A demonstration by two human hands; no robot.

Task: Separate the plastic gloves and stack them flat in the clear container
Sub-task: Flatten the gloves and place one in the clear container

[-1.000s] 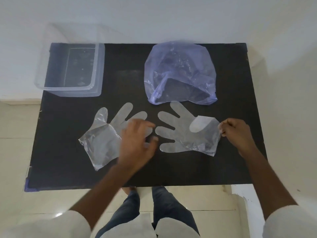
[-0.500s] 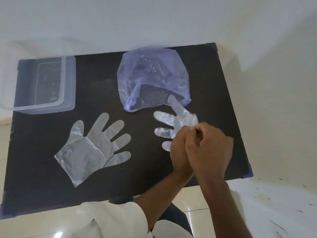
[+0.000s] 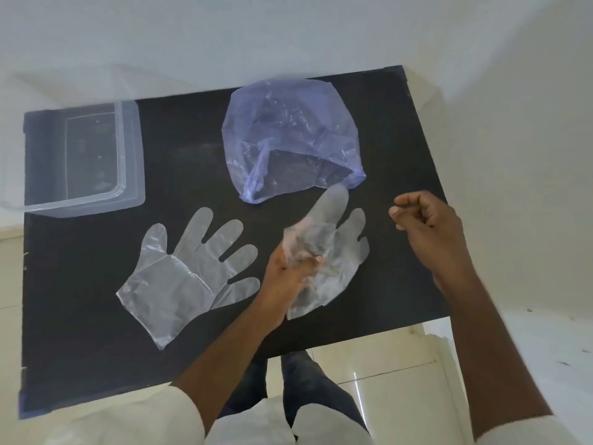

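One clear plastic glove (image 3: 179, 277) lies flat on the black table (image 3: 80, 300), left of centre. My left hand (image 3: 285, 277) grips a second clear glove (image 3: 327, 216) at its palm, bunched and blurred, its fingers pointing away from me. More clear film (image 3: 349, 248) spreads under it; I cannot tell whether that is a separate glove. My right hand (image 3: 430, 226) hovers to the right of it with fingers curled shut and nothing visible in them. The clear container (image 3: 128, 149) stands at the back left with no glove inside.
A crumpled bluish plastic bag (image 3: 288, 136) lies open at the back middle of the table, just beyond the held glove. White walls close in behind and to the right. My legs and a tiled floor show past the table's near edge.
Both hands were together over the right glove half a second ago. Now my right hand has pulled away to the right, and my left hand holds the glove lifted.
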